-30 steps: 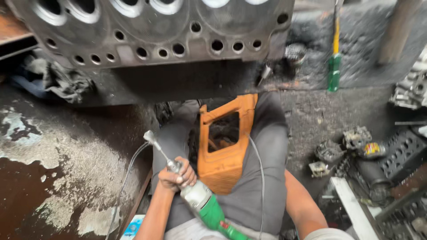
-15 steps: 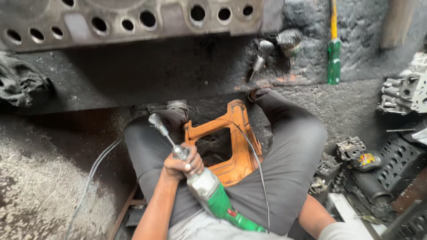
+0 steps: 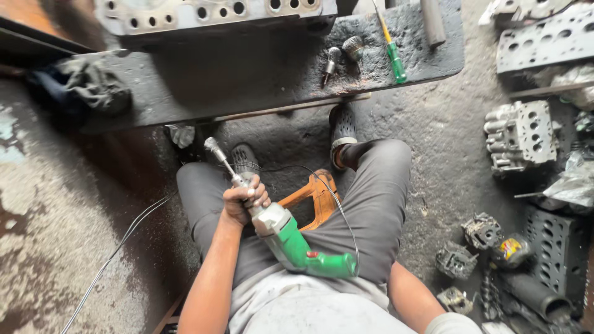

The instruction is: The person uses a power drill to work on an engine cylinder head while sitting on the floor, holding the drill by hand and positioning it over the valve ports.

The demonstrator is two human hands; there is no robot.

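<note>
Down to my right, among the grimy engine parts on the floor, sits a small round can (image 3: 511,249) with a yellow and red label (too blurred to make out more), just beside a dark perforated metal block (image 3: 552,242). On the black bench edge (image 3: 260,74) ahead lie a green-handled screwdriver (image 3: 392,52) and two wire brush bits (image 3: 344,54), with a cylinder head (image 3: 216,13) at the top. My left hand (image 3: 243,201) is wrapped tight around the silver neck of the green electric grinder (image 3: 281,232), fingers closed fully over it, the bit (image 3: 213,148) pointing up and away over my left knee. The grinder's green body lies across my lap, its cord looping over the orange stool (image 3: 312,199) between my legs. My right hand is out of view; only the forearm shows.
</note>
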